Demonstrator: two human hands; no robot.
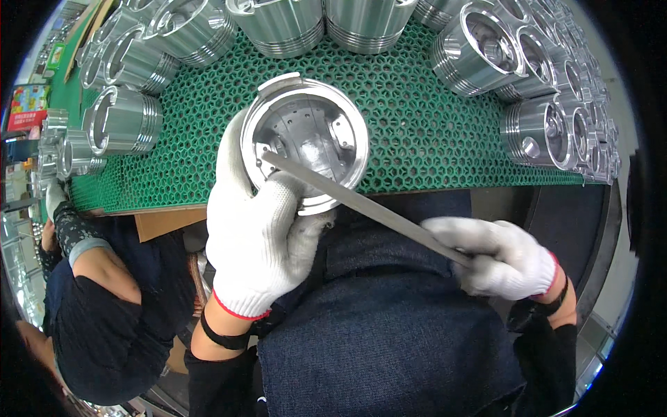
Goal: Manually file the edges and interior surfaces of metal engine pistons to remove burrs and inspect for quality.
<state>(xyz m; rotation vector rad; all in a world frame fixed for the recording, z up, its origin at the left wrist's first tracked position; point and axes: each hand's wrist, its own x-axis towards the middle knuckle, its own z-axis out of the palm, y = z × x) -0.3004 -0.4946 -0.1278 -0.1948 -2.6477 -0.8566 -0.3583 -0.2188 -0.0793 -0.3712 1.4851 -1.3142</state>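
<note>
A silvery metal piston [310, 132] is tilted with its hollow side facing me, at the front edge of the green honeycomb mat [410, 132]. My left hand [253, 233], in a white knit glove, grips it from the left and below. My right hand [504, 257], gloved the same way, is closed round the near end of a long, flat grey file [375, 210]. The file slants up to the left across the piston's lower rim, its tip over the hollow near a pin boss. Whether the tip touches metal I cannot tell.
Several more pistons line the mat's back, a left group [125, 121] and a right group [538, 132]. A co-worker in dark clothes [111, 333] is close on my left, one arm reaching toward the bench. A dark denim apron [389, 340] covers my lap.
</note>
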